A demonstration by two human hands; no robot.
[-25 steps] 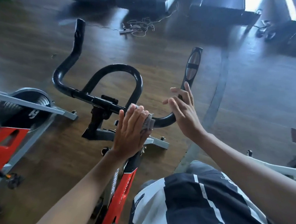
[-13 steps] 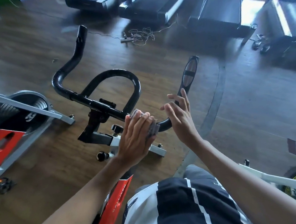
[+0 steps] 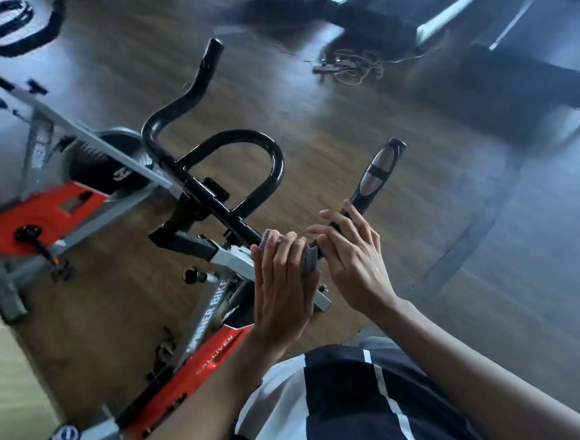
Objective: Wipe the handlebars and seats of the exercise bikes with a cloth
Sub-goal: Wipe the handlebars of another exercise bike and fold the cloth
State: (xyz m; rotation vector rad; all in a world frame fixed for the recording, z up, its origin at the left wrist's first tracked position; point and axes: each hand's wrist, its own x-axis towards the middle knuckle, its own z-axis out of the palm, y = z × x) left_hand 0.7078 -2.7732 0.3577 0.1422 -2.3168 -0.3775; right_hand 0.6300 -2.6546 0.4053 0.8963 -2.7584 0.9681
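A black handlebar (image 3: pixel 270 159) with a centre loop and two curved horns tops a red and grey exercise bike (image 3: pixel 203 370) below me. My left hand (image 3: pixel 283 289) presses a grey cloth (image 3: pixel 308 256) with straight fingers against the bar just right of the loop. My right hand (image 3: pixel 357 263) lies right beside it, fingers spread and touching the right horn (image 3: pixel 378 172) near its base. The bike's seat is hidden.
A second red and grey bike (image 3: pixel 51 209) stands to the left on the wooden floor. Treadmills (image 3: pixel 511 67) line the far side, with a tangle of cables (image 3: pixel 350 64) on the floor before them. My dark and white shirt (image 3: pixel 346 408) fills the bottom.
The view has swung and tilted left. My hands have drawn closer together on the bar, with the cloth still under the left palm at about the same spot.
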